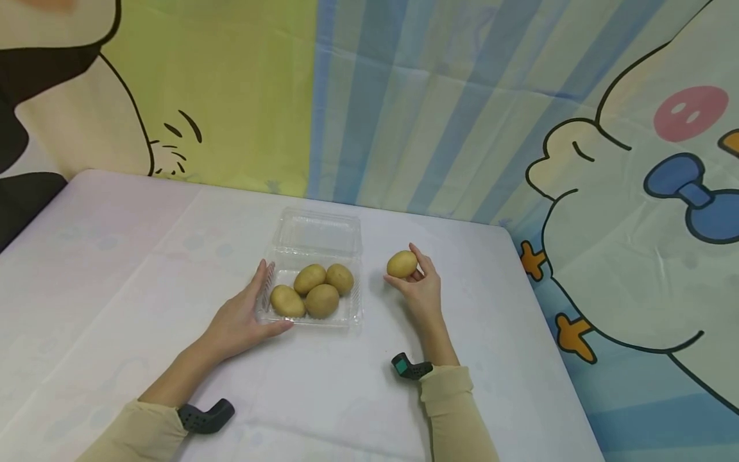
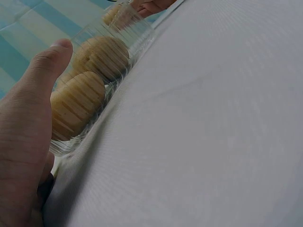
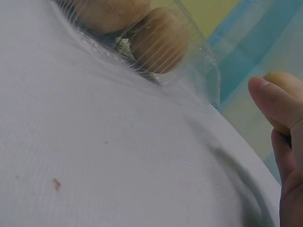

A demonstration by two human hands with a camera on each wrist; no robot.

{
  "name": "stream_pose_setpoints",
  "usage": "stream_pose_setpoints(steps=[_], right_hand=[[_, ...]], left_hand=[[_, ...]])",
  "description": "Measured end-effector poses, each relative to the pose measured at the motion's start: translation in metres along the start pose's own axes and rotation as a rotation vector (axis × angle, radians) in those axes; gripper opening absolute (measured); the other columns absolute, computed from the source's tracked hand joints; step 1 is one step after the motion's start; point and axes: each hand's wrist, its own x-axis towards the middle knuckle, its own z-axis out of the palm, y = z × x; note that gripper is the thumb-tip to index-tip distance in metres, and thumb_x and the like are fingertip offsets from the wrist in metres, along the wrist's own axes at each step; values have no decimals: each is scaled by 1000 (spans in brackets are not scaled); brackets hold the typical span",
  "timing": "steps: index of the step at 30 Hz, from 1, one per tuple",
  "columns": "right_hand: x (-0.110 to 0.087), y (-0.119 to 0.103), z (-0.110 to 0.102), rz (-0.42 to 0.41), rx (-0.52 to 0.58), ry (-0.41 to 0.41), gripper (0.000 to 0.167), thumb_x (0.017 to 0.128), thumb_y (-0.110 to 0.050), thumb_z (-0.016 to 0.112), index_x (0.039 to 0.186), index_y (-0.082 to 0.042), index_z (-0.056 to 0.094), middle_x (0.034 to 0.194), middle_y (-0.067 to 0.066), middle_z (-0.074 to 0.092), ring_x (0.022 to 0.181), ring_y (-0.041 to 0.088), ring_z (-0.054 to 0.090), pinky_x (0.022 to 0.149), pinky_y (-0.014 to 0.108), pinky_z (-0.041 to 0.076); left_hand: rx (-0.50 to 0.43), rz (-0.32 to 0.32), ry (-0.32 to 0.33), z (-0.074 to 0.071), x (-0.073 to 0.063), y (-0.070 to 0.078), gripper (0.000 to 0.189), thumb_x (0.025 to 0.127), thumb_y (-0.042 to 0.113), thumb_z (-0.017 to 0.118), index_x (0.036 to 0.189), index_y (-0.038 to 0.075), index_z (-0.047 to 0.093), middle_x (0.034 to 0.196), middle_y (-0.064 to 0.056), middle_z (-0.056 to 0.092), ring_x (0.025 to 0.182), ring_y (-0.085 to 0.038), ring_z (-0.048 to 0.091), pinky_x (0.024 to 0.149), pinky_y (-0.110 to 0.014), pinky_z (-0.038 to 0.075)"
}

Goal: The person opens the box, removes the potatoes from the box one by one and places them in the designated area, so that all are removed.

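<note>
A clear plastic clamshell container [image 1: 353,314] lies with its lid [image 1: 316,232] folded back, several potatoes [image 1: 322,301] inside its base. My left hand [image 1: 235,324] rests against its near left corner, the fingers along the left wall and the straight thumb by the front edge. In the left wrist view, that thumb [image 2: 52,59] shows beside the ribbed wall. To the right of the container, my right hand [image 1: 423,292] pinches another potato [image 1: 401,264] between thumb and fingers, above the table. The right wrist view shows only part of this hand [image 3: 289,113] and its potato.
A white cloth covers the table [image 1: 323,391]. Behind it hangs a printed curtain [image 1: 392,109] with stripes and cartoon figures, which also runs down the right side. Each wrist wears a dark device, such as the one at the left wrist [image 1: 204,417].
</note>
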Motion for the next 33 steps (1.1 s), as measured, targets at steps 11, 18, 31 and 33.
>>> stream_pose_setpoints(steps=[11, 18, 31, 33], right_hand=[[-1, 11, -4, -2, 10, -85, 83, 63, 6, 84, 136, -10, 48, 135, 5, 49, 113, 29, 62, 87, 24, 53], [-5, -4, -6, 49, 16, -132, 76, 66, 9, 81, 132, -9, 49, 139, 9, 47, 117, 32, 59, 89, 26, 53], [3, 18, -7, 42, -102, -192, 86, 62, -3, 86, 139, -13, 49, 131, 11, 49, 125, 27, 54, 92, 20, 49], [2, 19, -7, 28, -122, -199, 86, 62, -5, 87, 139, -13, 50, 133, 10, 50, 126, 26, 53, 93, 19, 48]], left_hand=[[1, 2, 1, -1, 0, 1, 122, 72, 59, 73, 153, 13, -6, 159, -8, 16, 139, -41, 30, 106, -57, 33], [-1, -6, -12, -2, 0, 2, 123, 72, 60, 73, 153, 14, -7, 160, -8, 14, 140, -41, 28, 108, -58, 31], [2, -8, -14, -2, 1, 2, 122, 73, 59, 72, 153, 13, -7, 159, -11, 14, 139, -43, 28, 107, -58, 31], [3, -10, -12, -2, 1, 2, 122, 73, 59, 72, 153, 13, -7, 159, -12, 14, 139, -43, 28, 107, -58, 31]])
